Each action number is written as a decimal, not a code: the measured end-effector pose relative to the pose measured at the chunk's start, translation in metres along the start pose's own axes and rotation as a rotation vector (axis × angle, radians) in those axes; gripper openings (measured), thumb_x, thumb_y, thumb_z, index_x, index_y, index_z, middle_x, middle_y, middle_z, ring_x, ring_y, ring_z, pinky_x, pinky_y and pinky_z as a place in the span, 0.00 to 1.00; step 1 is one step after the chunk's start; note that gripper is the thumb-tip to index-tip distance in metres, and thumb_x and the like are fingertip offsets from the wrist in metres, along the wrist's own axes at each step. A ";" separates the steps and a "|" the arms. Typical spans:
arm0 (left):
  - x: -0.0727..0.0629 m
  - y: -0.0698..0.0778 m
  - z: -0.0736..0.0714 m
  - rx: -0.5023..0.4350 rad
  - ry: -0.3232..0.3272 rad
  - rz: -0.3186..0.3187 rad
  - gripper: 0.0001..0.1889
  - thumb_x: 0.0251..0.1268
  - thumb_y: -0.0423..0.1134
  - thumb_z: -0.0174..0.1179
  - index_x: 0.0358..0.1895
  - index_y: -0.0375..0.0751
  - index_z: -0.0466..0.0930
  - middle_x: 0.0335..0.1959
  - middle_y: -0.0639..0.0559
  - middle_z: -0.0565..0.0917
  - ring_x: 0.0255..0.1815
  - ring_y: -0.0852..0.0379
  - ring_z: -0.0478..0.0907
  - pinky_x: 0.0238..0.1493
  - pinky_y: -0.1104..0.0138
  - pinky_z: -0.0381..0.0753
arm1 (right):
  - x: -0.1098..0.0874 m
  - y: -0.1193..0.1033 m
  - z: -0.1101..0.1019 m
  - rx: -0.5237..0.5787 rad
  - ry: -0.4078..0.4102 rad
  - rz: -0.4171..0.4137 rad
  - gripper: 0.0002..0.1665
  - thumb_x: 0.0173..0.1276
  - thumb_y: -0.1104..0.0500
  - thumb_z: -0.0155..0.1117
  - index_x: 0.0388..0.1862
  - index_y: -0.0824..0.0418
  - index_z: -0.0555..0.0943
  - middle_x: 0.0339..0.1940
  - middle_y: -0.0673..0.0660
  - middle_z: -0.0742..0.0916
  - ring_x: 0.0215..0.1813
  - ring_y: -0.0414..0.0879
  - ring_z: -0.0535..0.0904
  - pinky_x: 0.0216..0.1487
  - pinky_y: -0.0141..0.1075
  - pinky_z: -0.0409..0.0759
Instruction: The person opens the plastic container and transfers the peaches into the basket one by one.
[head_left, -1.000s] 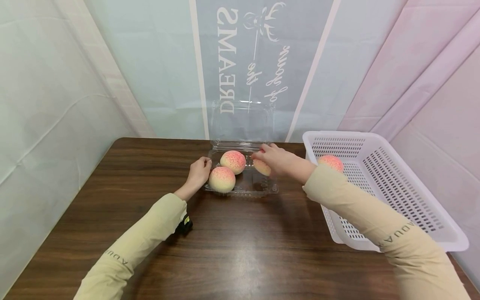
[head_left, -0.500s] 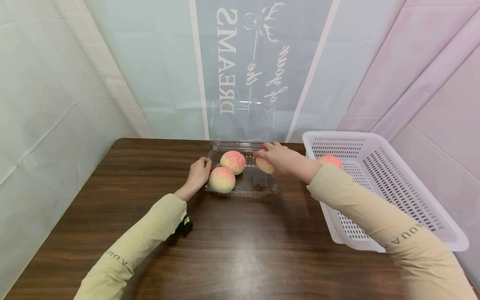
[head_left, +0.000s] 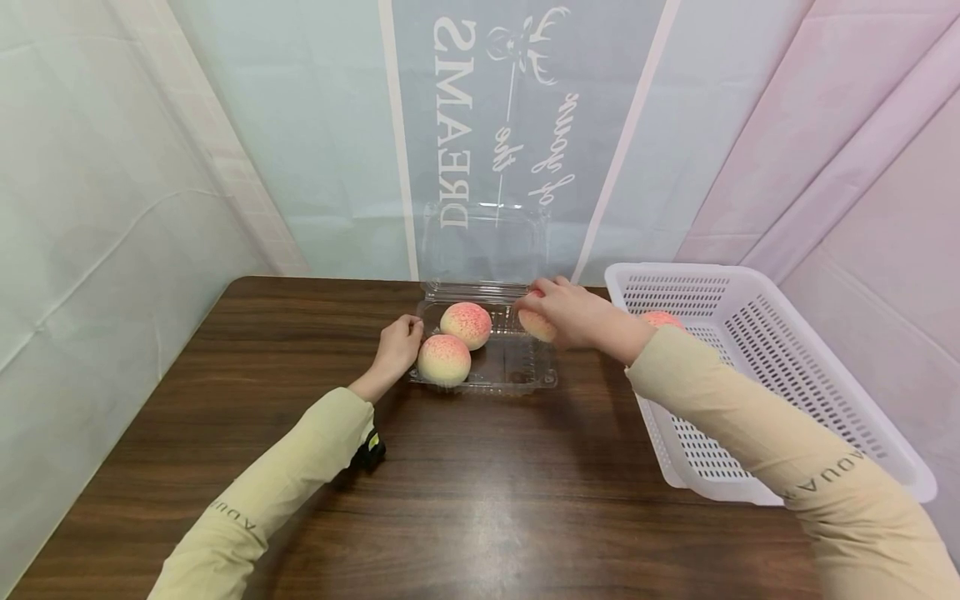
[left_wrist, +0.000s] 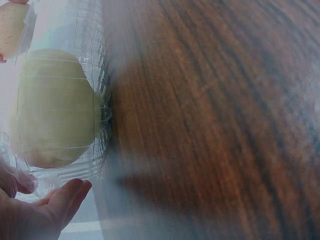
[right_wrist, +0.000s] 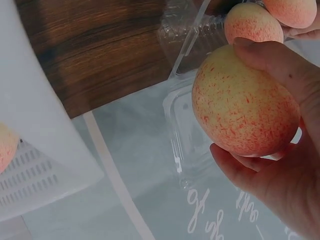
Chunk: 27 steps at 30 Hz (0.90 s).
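Note:
My right hand (head_left: 583, 318) holds a peach (right_wrist: 245, 105), pink-speckled over pale yellow, with thumb and fingers around it. It hovers over the right end of a clear plastic clamshell box (head_left: 517, 385), whose lid (head_left: 486, 246) stands raised at the back. On the box's left side sit two more peaches, a rear one (head_left: 466, 323) and a front one (head_left: 444, 360), close together. My left hand (head_left: 396, 348) pinches the box's left edge; in the left wrist view its thumb and fingers (left_wrist: 70, 195) are at the clear plastic.
A white slotted plastic basket (head_left: 720, 269) stands at the right with a peach (head_left: 663, 318) in it, partly behind my right sleeve. The brown wooden table (head_left: 465, 483) ends at a printed cloth backdrop (head_left: 525, 125).
My right hand has shifted a little to the right with the peach in its grip. The left hand and the two peaches in the box have stayed in place.

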<state>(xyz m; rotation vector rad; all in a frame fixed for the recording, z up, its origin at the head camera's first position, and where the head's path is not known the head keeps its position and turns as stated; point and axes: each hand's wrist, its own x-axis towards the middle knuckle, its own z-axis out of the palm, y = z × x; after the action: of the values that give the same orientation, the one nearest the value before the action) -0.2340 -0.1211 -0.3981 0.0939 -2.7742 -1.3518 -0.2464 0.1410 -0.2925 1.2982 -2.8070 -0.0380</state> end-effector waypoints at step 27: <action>0.000 -0.001 0.000 -0.002 -0.001 0.001 0.17 0.73 0.37 0.40 0.51 0.27 0.71 0.36 0.39 0.77 0.28 0.53 0.70 0.27 0.66 0.69 | -0.011 0.012 -0.006 0.016 0.080 0.009 0.34 0.39 0.66 0.69 0.52 0.59 0.77 0.42 0.63 0.76 0.42 0.61 0.71 0.40 0.52 0.73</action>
<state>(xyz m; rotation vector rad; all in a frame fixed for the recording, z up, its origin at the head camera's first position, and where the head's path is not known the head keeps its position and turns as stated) -0.2340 -0.1215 -0.3985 0.0920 -2.7734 -1.3549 -0.2484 0.1572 -0.2864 1.2609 -2.7512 0.0362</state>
